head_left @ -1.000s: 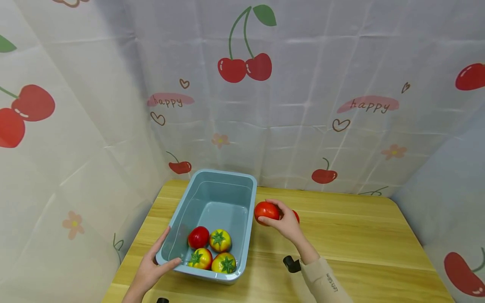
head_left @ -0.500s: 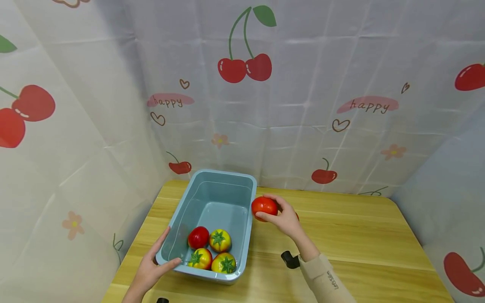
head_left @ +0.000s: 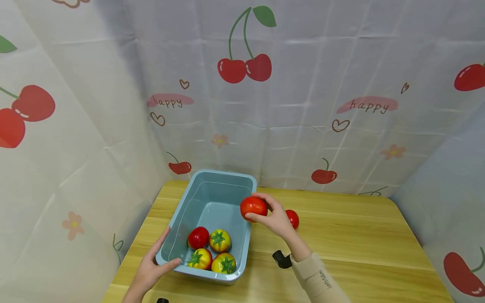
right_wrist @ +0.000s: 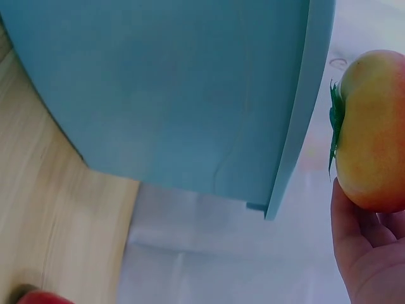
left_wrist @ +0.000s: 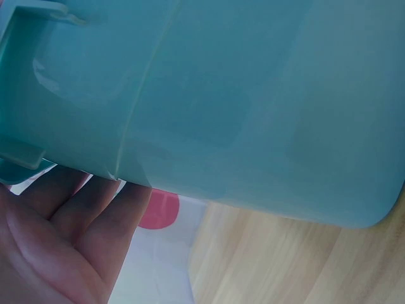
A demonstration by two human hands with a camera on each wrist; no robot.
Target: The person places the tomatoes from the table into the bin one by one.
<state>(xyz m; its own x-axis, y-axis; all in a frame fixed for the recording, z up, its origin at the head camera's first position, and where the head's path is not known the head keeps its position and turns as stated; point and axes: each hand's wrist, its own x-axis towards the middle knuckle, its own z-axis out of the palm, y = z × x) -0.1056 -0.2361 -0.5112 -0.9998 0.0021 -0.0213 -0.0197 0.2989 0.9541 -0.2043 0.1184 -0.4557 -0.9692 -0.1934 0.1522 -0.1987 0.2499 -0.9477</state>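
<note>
In the head view, my right hand (head_left: 278, 218) grips a red tomato (head_left: 254, 208) over the right rim of a blue-grey bin (head_left: 246, 246). The right wrist view shows its yellow-orange side and green leafy top, which faces down. At the bin's near left corner, my left hand (head_left: 148, 269) holds on, thumb over the front rim and fingers along the left side. From the left wrist, its fingers (left_wrist: 114, 221) press the bin's outer wall (left_wrist: 253, 114). Inside the bin's near end lie several tomatoes, one red (head_left: 198, 238) and the others yellow with green leaves (head_left: 220, 240).
Another red tomato (head_left: 292, 219) lies on the wooden table (head_left: 360, 240), just right of my right hand. White curtains (head_left: 295, 101) printed with cherries enclose the table at the back and sides. A black wrist piece (head_left: 282, 259) sticks out beside the right sleeve.
My right hand has carried the tomato left and slightly up, from beside the bin to over its right rim. The tomato behind it now shows more fully. My left hand stays put.
</note>
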